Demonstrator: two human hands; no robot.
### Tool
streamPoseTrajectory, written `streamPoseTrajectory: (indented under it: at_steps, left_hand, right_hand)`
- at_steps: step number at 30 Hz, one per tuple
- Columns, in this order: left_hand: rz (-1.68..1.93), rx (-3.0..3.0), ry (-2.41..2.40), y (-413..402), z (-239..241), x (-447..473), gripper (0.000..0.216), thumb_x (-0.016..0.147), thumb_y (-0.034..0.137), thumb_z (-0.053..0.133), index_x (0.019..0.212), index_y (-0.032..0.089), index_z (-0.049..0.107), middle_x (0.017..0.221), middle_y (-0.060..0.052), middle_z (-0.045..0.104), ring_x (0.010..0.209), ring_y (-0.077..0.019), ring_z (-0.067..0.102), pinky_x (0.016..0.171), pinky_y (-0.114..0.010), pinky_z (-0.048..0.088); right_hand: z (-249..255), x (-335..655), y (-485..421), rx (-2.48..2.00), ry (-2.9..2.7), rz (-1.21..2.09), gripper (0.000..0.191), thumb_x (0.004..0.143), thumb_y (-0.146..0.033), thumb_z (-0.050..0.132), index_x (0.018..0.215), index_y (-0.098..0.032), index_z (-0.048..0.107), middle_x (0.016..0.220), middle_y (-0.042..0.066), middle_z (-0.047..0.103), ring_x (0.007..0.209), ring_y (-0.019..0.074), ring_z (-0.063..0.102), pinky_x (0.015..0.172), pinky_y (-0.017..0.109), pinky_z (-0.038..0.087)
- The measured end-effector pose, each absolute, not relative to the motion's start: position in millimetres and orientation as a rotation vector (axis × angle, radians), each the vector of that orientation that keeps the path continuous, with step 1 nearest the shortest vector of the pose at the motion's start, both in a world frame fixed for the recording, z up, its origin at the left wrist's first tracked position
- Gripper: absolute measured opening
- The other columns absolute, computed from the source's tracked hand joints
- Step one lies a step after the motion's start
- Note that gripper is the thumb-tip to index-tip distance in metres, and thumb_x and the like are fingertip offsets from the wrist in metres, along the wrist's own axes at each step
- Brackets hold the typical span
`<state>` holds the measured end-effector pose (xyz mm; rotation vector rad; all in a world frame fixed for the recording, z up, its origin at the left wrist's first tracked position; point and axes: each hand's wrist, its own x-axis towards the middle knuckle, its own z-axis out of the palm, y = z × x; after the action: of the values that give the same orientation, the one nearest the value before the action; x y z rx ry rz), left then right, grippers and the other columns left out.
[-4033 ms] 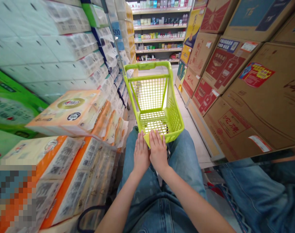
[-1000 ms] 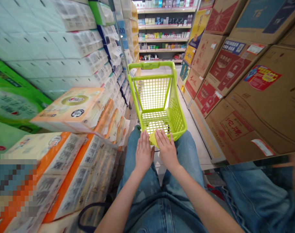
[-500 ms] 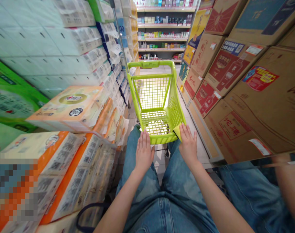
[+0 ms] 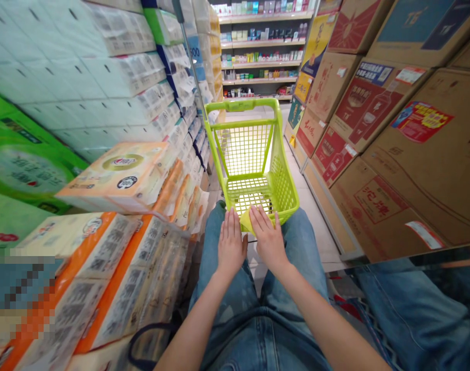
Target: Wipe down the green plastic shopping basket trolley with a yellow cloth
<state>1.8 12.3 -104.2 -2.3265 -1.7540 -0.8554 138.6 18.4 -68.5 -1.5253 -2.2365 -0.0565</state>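
Observation:
A lime-green plastic shopping cart [image 4: 283, 180] stands in the aisle right in front of my knees, its handle at the far end. My left hand [image 4: 231, 245] lies flat with fingers stretched out, at the near rim of the cart's basket and on my jeans. Beside it, my right hand [image 4: 269, 238] presses a small yellow cloth [image 4: 246, 222] onto the middle of that near rim. Its fingers are laid over the cloth. The basket holds nothing that I can see.
Stacked tissue and paper-roll packs [image 4: 119, 175] wall the left side. Cardboard cartons [image 4: 374, 118] are stacked along the right. Stocked shelves [image 4: 258, 56] close the far end of the tiled aisle. Another person's jeans [image 4: 413, 309] show at lower right.
My right hand slid the yellow cloth from the rim's right corner back to the middle, beside my left hand. The left hand stayed where it was.

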Motion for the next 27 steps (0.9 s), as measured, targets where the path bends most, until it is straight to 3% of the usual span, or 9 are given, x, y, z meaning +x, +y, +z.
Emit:
streamPoseTrajectory:
  at_steps: [11, 17, 27]
  left_hand:
    - [-0.850, -2.340, -1.773, 13, -101, 5, 0.083, 0.094, 0.016, 0.046, 0.158, 0.010, -0.005, 0.163, -0.022, 0.023, 0.153, -0.0301, 0.015, 0.119, -0.052, 0.032]
    - [-0.900, -2.345, -1.760, 14, -104, 4, 0.083, 0.093, 0.016, 0.047, 0.158, 0.011, -0.004, 0.163, -0.022, 0.022, 0.153, -0.0301, 0.015, 0.119, -0.053, 0.033]
    - [-0.872, -2.330, -1.752, 12, -105, 0, 0.081, 0.092, 0.012, 0.043, 0.159, 0.011, -0.002, 0.162, -0.023, 0.026, 0.153, -0.0292, 0.016, 0.119, -0.051, 0.033]
  right_hand:
    - [-75, 240, 29, -1.769, -2.044, -0.225, 0.084, 0.076, 0.003, 0.038, 0.156, -0.020, 0.028, 0.157, 0.010, 0.042, 0.148, 0.0232, 0.033, 0.121, 0.060, 0.019]
    - [-79, 189, 23, -1.774, -1.943, -0.217, 0.080, 0.079, 0.002, 0.037, 0.157, -0.014, 0.024, 0.159, 0.014, 0.037, 0.150, 0.0281, 0.028, 0.119, 0.058, 0.025]
    - [-76, 111, 18, -1.522, -2.149, -0.052, 0.064, 0.088, -0.003, 0.037, 0.152, -0.007, 0.035, 0.160, 0.013, 0.035, 0.151, 0.0244, 0.026, 0.122, 0.048, 0.022]
